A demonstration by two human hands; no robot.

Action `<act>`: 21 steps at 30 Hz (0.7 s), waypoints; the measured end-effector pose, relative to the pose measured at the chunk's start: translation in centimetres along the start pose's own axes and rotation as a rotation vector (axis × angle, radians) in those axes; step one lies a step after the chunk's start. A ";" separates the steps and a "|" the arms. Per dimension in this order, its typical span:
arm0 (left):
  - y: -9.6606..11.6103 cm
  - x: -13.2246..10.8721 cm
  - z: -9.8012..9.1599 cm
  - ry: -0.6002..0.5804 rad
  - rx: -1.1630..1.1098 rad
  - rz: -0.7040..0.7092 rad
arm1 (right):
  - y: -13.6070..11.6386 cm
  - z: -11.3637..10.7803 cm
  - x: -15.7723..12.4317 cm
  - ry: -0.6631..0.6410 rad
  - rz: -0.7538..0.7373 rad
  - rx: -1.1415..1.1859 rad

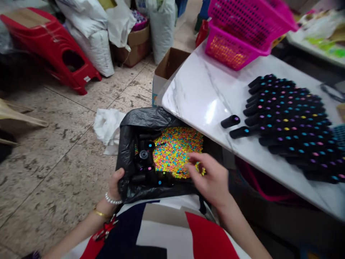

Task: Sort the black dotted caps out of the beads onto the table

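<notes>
A box lined with a black plastic bag (126,144) rests on my lap, filled with small pastel beads (175,147) and several black tubes (147,167). My left hand (114,187) grips the bag's near-left edge, thumb over the rim. Over the beads at the right side, my right hand (207,176) has its fingers curled in a pinch; what they hold is too small to make out. On the white marble table (199,93) lies a large stack of black tubes with coloured tips (293,122), and two loose tubes (230,121) lie beside it.
Two pink baskets (242,32) stand at the table's far edge. A cardboard box (167,68) sits on the tiled floor by the table. A red plastic stool (54,46), white sacks (91,32) and a white cloth (106,126) are on the floor to the left.
</notes>
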State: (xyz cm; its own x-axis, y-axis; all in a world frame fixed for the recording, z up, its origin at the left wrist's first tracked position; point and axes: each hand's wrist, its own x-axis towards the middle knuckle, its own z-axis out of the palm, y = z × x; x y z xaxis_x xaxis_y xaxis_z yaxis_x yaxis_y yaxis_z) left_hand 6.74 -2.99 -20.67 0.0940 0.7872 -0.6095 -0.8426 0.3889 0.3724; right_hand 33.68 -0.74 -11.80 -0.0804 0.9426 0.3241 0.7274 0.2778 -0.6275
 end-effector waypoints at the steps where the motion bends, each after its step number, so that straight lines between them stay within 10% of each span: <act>1: 0.0 0.0 0.2 -0.015 0.021 0.011 | -0.8 1.3 0.0 -0.176 -0.051 0.072; 7: 0.1 -0.3 0.6 -0.103 0.078 0.008 | -3.3 6.0 0.9 -0.537 -0.090 0.166; 15: 0.3 -0.4 0.5 -0.070 0.086 -0.059 | -3.3 5.0 1.3 -0.613 -0.290 0.199; 21: 0.2 -0.2 0.4 -0.015 0.013 0.019 | 2.8 1.0 2.1 -0.430 -0.282 -0.183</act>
State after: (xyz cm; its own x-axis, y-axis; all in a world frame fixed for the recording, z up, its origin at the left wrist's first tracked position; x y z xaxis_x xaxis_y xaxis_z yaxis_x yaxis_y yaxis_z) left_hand 6.76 -2.88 -20.13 0.0860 0.8017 -0.5915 -0.8374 0.3798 0.3930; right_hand 34.87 2.19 -13.62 -0.5330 0.8376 0.1197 0.7408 0.5303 -0.4122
